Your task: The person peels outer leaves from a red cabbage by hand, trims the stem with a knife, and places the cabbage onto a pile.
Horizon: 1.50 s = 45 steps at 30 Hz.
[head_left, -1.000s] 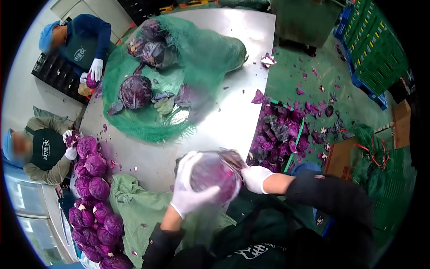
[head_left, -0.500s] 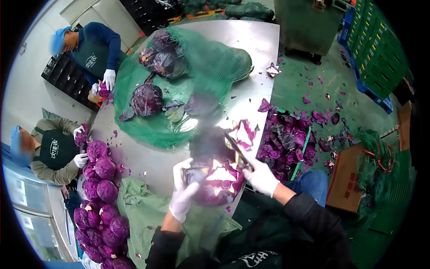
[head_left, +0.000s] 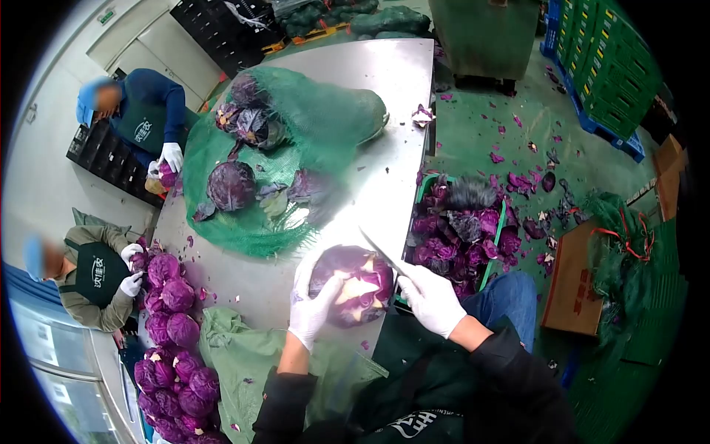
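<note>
A red cabbage (head_left: 379, 290) with pale cut marks around its stem side is at the near edge of the metal table. My left hand (head_left: 310, 307), in a white glove, grips its left side with the thumb over the top. In my gloved right hand (head_left: 433, 297) is a knife (head_left: 379, 248), its blade slanting up and left beside the cabbage's upper right. Beyond them lies a green mesh bag (head_left: 333, 111) with several dark cabbages, one of them a whole cabbage (head_left: 231, 186) near its middle.
Right of the table, a green crate (head_left: 503, 222) is heaped with purple leaves; a blurred dark leaf (head_left: 472, 193) is over it. Trimmed cabbages (head_left: 177, 294) line the left side, where two co-workers handle cabbages. A cardboard box (head_left: 573, 285) stands on the leaf-strewn floor.
The dark leaf above the cabbage is gone from there, and so is the white-and-purple piece by the knife. A blurred leaf now appears over the crate. My left thumb has moved onto the cabbage's cut side.
</note>
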Motion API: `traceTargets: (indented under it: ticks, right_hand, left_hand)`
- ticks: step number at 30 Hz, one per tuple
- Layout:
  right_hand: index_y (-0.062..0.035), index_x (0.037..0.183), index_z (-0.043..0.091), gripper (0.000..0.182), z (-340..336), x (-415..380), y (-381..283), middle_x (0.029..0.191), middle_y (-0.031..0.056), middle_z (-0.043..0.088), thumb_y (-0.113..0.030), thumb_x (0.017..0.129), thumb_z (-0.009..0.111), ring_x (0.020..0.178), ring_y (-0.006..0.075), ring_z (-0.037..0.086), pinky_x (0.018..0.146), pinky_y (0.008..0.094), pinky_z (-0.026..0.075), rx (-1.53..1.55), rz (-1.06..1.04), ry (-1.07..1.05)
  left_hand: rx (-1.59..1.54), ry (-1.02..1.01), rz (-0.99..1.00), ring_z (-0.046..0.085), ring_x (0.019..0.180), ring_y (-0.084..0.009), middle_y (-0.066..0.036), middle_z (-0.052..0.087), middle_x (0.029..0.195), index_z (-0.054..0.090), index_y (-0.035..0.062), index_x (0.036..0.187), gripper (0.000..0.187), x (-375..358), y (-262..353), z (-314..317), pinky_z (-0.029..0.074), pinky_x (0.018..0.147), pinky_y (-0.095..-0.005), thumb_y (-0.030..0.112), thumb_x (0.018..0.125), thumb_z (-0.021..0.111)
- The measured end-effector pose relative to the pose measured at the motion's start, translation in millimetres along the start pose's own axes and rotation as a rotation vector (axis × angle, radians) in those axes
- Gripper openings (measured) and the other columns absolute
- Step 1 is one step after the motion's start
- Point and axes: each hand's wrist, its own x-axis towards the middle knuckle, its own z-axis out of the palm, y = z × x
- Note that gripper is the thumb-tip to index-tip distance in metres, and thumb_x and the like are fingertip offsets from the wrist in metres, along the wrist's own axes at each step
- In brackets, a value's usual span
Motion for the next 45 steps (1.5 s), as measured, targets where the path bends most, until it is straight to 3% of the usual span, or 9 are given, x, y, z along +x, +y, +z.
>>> traceTargets:
  ticks: [2,16,19,20,24,35,37,40,45]
  right_hand:
    - [-0.0152,0.144,0.037,0.048,-3,0,-13,0.103,0.0194,0.065,-0.034,0.1,0.039,0.09,0.0357,0.065,0.079,0.0433,0.052,-0.168,-0.062,-0.126]
    - [-0.0196,0.135,0.05,0.041,-19,48,-3,0.096,0.0209,0.068,-0.036,0.1,0.036,0.083,0.0409,0.065,0.074,0.05,0.051,-0.311,-0.015,-0.258]
    - [-0.0242,0.135,0.055,0.037,-28,74,39,0.078,0.0132,0.065,-0.03,0.101,0.044,0.064,0.0199,0.063,0.066,0.0348,0.053,0.179,0.572,-0.273]
    - [-0.0255,0.14,0.05,0.04,-19,70,50,0.074,0.0077,0.061,-0.028,0.1,0.048,0.057,0.0105,0.055,0.062,0.0284,0.051,0.215,0.511,-0.221]
    - [-0.0193,0.139,0.047,0.047,-8,41,-10,0.088,0.0198,0.069,-0.042,0.098,0.044,0.078,0.0392,0.066,0.073,0.046,0.054,-0.099,0.114,-0.047]
    - [-0.0072,0.095,0.059,0.027,-20,70,-11,0.08,0.0129,0.068,-0.034,0.089,0.06,0.071,0.0317,0.067,0.063,0.0425,0.054,-0.649,-0.247,-0.221]
    - [-0.0065,0.097,0.061,0.025,-44,106,23,0.089,0.0161,0.069,-0.03,0.088,0.062,0.076,0.0338,0.068,0.067,0.0439,0.054,-0.621,0.051,-0.101]
    - [-0.0124,0.113,0.061,0.03,-41,74,23,0.089,0.0167,0.069,-0.034,0.093,0.055,0.08,0.0359,0.068,0.073,0.0439,0.054,-0.39,0.009,0.158]
    - [-0.016,0.148,0.033,0.054,15,-7,3,0.068,0.0238,0.063,-0.041,0.101,0.038,0.063,0.0413,0.064,0.061,0.0501,0.052,-0.013,0.031,-0.133]
  left_hand:
    - [-0.084,0.013,-0.079,0.055,0.116,-0.0204,-0.014,0.055,0.13,0.05,0.0017,0.135,0.05,-4,1,1,0.043,0.101,-0.0336,0.011,0.088,0.065]
    - [0.109,-0.023,0.117,0.051,0.122,-0.0221,-0.014,0.054,0.133,0.051,0.0007,0.132,0.053,-8,6,1,0.039,0.105,-0.0352,0.007,0.083,0.068]
    - [0.168,-0.006,0.159,0.048,0.128,-0.0279,-0.017,0.051,0.135,0.054,0.001,0.13,0.059,-14,13,2,0.036,0.108,-0.037,0.008,0.075,0.073]
    - [0.138,0.009,0.133,0.048,0.127,-0.0278,-0.017,0.051,0.134,0.053,0.0008,0.131,0.06,-19,8,1,0.037,0.107,-0.037,0.008,0.075,0.073]
    - [0.019,0.075,-0.019,0.052,0.119,-0.0273,-0.016,0.052,0.126,0.049,0.0001,0.129,0.06,-29,-2,-4,0.04,0.103,-0.0374,0.011,0.075,0.074]
    - [0.072,-0.067,0.142,0.047,0.127,-0.0272,-0.018,0.048,0.133,0.042,-0.0005,0.132,0.066,-19,5,0,0.037,0.106,-0.0369,0.011,0.076,0.075]
    - [0.059,-0.023,0.082,0.046,0.127,-0.0275,-0.018,0.047,0.133,0.04,0.0002,0.135,0.07,-27,5,-1,0.036,0.107,-0.0371,0.012,0.076,0.075]
    - [0.154,0.079,0.088,0.046,0.121,-0.0289,-0.017,0.042,0.129,0.038,0.0014,0.139,0.076,-34,-4,-5,0.037,0.106,-0.0384,0.014,0.075,0.076]
    - [0.346,0.137,-0.065,0.035,0.127,-0.0279,-0.017,0.037,0.13,0.038,0.0021,0.141,0.08,-45,18,14,0.034,0.107,-0.0381,0.018,0.074,0.078]
